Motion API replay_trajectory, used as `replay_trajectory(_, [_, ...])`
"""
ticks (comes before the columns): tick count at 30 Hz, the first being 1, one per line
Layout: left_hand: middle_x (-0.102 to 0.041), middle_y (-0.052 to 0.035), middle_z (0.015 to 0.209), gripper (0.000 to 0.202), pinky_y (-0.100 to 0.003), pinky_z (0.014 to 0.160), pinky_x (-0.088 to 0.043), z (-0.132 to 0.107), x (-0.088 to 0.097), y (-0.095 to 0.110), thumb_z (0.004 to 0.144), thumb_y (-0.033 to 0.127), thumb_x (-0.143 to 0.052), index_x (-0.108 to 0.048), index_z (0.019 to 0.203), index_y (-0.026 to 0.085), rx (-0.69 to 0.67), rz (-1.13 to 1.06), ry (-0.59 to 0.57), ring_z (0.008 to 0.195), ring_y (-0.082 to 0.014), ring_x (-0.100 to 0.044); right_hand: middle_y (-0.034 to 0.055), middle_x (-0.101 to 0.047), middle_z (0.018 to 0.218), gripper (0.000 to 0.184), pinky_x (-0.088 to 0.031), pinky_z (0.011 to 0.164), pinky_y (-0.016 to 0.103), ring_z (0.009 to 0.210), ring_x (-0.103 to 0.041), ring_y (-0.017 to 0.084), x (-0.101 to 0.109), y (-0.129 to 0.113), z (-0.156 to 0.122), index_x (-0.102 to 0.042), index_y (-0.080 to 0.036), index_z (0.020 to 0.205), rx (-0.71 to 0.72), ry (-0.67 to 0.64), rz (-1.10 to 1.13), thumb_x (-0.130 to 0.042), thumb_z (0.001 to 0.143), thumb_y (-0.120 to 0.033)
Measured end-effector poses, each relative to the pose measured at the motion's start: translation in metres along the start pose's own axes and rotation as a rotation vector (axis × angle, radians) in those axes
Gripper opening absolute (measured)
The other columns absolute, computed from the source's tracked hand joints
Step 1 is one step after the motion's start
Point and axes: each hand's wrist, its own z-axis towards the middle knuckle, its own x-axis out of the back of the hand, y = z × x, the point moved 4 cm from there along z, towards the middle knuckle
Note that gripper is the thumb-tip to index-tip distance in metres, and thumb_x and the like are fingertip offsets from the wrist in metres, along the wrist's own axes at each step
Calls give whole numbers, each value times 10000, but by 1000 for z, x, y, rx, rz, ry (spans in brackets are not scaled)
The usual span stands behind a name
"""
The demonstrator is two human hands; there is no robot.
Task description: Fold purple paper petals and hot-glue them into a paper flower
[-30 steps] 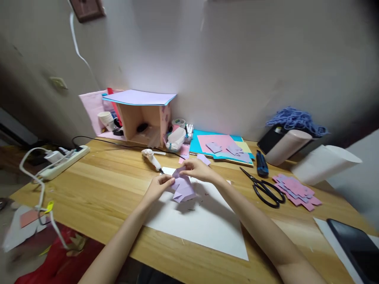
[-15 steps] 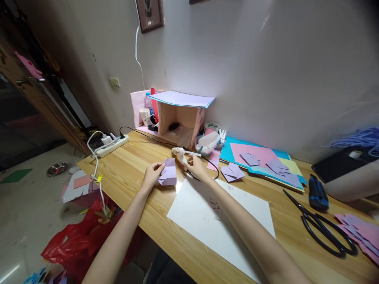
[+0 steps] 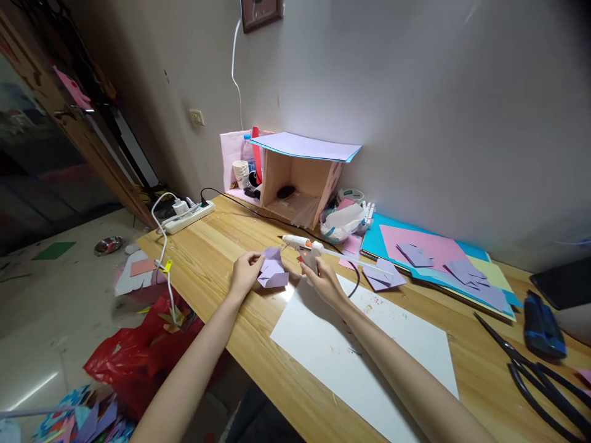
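Between the fingertips of my left hand [image 3: 246,272] is a folded piece of purple paper [image 3: 273,271], held at its left edge just above the wooden table. My right hand [image 3: 323,280] is wrapped round the handle of a white hot glue gun [image 3: 302,244]. The gun's dark nozzle points left, beyond the paper, and a small red light glows on its body. A clear glue stick [image 3: 351,255] sticks out of its back end. Under my right forearm lies a white sheet [image 3: 314,332] with small coloured marks.
Folded purple papers [image 3: 384,274] lie right of the gun, near stacked coloured sheets [image 3: 388,231]. Large black scissors [image 3: 517,357] lie at the right. Behind stands an open box [image 3: 295,178] with a purple sheet on top. A power strip [image 3: 190,217] sits at the table's left corner.
My right hand has lifted the glue gun and turned it so its nozzle points left. The purple paper has tilted in my left hand. The camera view has swung left.
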Motion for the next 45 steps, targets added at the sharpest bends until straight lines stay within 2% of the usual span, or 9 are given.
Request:
replay_trajectory(4, [-652, -40, 665, 225, -235, 565, -422, -2, 0, 1, 665, 360, -602, -650, 698, 143, 3, 45, 17, 588, -140, -562, 44, -627, 751, 333, -400, 634, 276, 678, -565, 179, 1, -1, -11, -594, -152, 797, -41, -57, 21, -449, 833, -449])
replay_trajectory(10, [-633, -31, 635, 198, -227, 522, -415, -2, 2, 1, 664, 335, -590, -633, 688, 143, 34, 47, 41, 540, -128, -548, 39, -603, 764, 316, -409, 684, 282, 715, -551, 172, 10, 8, -8, -548, -161, 798, -41, 17, 130, -440, 833, -456])
replay_trajectory(14, [-646, -37, 659, 192, -228, 532, -423, -3, 1, 1, 664, 326, -595, -639, 694, 141, 19, 47, 33, 551, -128, -555, 15, -574, 706, 307, -405, 674, 285, 681, -535, 166, 4, 7, -9, -534, -169, 821, -59, -136, 143, -441, 835, -462])
replay_trajectory(17, [-661, -46, 691, 195, -231, 552, -431, -4, -1, 2, 662, 321, -602, -650, 716, 140, 4, 40, 7, 584, -136, -569, 14, -576, 712, 310, -397, 670, 289, 669, -528, 164, 1, 7, -9, -530, -174, 771, -76, -180, 101, -440, 836, -463])
replay_trajectory(29, [-655, -44, 682, 237, -230, 546, -419, -7, -5, 2, 666, 360, -613, -658, 723, 134, -1, 32, -53, 589, -140, -563, -1, -566, 648, 297, -386, 681, 305, 668, -518, 182, -1, 10, -8, -543, -183, 775, -91, -177, 57, -422, 839, -447])
replay_trajectory(40, [-666, -55, 709, 242, -236, 565, -434, -6, -5, 1, 688, 354, -596, -659, 750, 129, -19, 82, -51, 614, -146, -576, -16, -523, 574, 329, -378, 620, 294, 574, -482, 156, -1, 9, -8, -520, -186, 674, -87, -183, 36, -418, 838, -453])
replay_trajectory(45, [-663, -54, 699, 242, -238, 559, -434, -7, -6, 4, 680, 354, -602, -657, 745, 128, -4, 63, -61, 601, -144, -575, -7, -544, 586, 310, -389, 636, 300, 605, -501, 172, 0, 7, -7, -559, -186, 731, -69, -164, 36, -430, 830, -449])
